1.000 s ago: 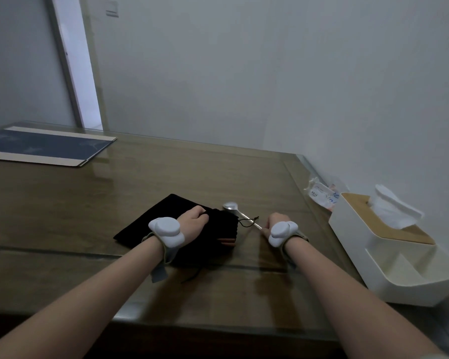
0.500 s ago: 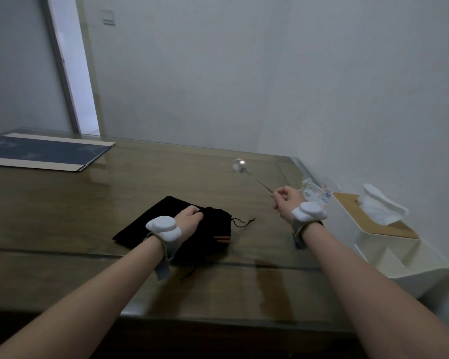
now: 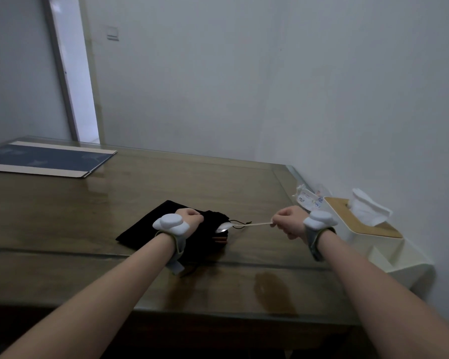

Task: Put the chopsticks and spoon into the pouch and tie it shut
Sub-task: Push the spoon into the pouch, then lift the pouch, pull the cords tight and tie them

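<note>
A black cloth pouch [image 3: 151, 226] lies flat on the wooden table, its mouth turned to the right. My left hand [image 3: 189, 218] grips the pouch's upper edge near the mouth. Reddish-brown chopstick ends [image 3: 219, 239] stick out of the opening. My right hand [image 3: 288, 222] pinches the handle end of a metal spoon [image 3: 246, 225]. The spoon lies level, and its bowl sits at the pouch mouth. A thin black drawstring [image 3: 240, 222] trails from the mouth under the spoon's handle.
A white tissue box [image 3: 373, 242] with a wooden lid stands at the right table edge by the wall. Small paper packets [image 3: 307, 199] lie behind it. A blue flat folder [image 3: 44, 160] rests at the far left. The table's front edge [image 3: 218, 314] runs below my forearms.
My right hand has lifted the spoon off the table, swung it up, then brought it down level with its bowl at the pouch mouth. My left hand has stayed on the pouch.
</note>
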A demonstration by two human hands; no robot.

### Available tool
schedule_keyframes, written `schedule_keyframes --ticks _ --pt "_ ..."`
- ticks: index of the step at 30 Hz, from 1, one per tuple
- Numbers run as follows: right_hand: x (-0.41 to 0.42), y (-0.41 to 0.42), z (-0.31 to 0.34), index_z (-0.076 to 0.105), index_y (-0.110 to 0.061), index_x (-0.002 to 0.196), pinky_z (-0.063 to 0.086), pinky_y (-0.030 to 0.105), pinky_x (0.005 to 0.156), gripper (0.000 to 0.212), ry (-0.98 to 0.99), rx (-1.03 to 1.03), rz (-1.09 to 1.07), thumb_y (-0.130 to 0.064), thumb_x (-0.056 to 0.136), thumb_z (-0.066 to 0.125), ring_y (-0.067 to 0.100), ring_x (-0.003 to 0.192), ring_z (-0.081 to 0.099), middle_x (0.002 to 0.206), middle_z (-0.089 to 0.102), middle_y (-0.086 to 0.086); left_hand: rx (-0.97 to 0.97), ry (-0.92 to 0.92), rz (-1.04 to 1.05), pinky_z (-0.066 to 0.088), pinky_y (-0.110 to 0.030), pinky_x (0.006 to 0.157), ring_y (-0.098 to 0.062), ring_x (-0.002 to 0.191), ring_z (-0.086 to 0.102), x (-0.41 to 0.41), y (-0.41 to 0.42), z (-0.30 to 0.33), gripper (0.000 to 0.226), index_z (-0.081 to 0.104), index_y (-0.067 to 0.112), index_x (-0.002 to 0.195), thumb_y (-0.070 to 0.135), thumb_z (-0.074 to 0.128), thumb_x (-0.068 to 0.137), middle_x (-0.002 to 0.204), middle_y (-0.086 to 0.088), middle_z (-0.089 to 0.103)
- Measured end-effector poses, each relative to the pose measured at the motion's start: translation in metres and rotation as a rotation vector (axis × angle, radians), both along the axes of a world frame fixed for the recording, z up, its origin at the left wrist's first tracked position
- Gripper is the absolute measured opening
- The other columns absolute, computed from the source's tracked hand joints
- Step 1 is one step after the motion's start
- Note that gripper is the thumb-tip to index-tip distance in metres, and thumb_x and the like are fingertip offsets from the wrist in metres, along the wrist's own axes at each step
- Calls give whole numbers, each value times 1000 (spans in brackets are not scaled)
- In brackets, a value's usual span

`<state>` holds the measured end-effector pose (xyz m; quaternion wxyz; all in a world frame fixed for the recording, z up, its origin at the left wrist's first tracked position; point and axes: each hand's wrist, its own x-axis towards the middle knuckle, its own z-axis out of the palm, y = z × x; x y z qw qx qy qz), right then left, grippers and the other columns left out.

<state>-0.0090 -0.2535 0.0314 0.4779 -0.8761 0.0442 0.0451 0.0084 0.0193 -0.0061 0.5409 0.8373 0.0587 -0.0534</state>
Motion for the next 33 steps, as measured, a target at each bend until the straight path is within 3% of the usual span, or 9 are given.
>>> schedule_keyframes --ticks 10,12,15,18,20,23,26,29,33 --pt "14 106 -27 53 -19 60 34 23 43 30 58 -196 288 -8 86 41 16 48 41 56 44 2 168 -189 -252 40 -12 50 -1 57 56 -15 0 8 10 68 24 87 31 61 84 66 12 62" --pt "14 122 -35 57 -13 74 34 24 44 26 102 -115 308 -2 85 37 17 48 41 58 45 3 185 -196 -258 42 -14 53 -1 61 57 -15 1 6 13 69 22 90 30 62 84 68 12 63" --pt "15 132 -44 59 -8 103 38 24 44 28 144 -83 348 -2 86 38 16 51 47 63 51 2 160 -193 -238 46 -16 53 -4 58 57 -14 6 3 7 69 27 80 29 63 83 63 12 63" --pt "16 121 -41 56 -11 86 45 19 40 15 158 -43 303 -3 89 44 10 53 58 68 56 1 135 -160 -242 48 -15 51 -8 60 59 -15 8 -1 9 69 25 88 29 63 83 67 10 64" --pt "19 107 -34 57 -15 76 50 18 40 22 173 17 278 -2 90 47 6 45 62 67 57 2 150 -146 -254 48 -15 51 -8 62 58 -17 5 -3 21 69 18 100 29 64 83 69 9 63" --pt "22 83 -23 62 -10 78 54 20 42 17 158 125 194 -2 90 53 6 40 63 66 60 5 323 -153 -319 43 -12 55 -5 68 56 -25 -2 -1 30 67 16 106 33 66 81 77 8 60" --pt "25 68 -23 65 -3 94 53 21 48 14 78 53 96 -1 88 53 12 51 61 80 63 10 574 -91 -461 46 -19 67 -13 86 59 -38 -15 5 46 61 16 113 43 68 76 97 0 61" --pt "26 69 -28 58 -5 124 50 24 57 41 62 -55 133 4 85 52 19 65 57 109 56 11 873 17 -594 48 -33 86 -23 107 56 -49 -27 1 60 49 16 124 48 66 76 122 -6 53" --pt "24 79 -30 45 -27 139 57 40 84 65 149 -300 371 0 80 53 32 103 63 130 54 11 999 5 -573 49 -31 75 -23 97 59 -51 -36 -1 45 50 14 121 34 60 82 116 -8 56"
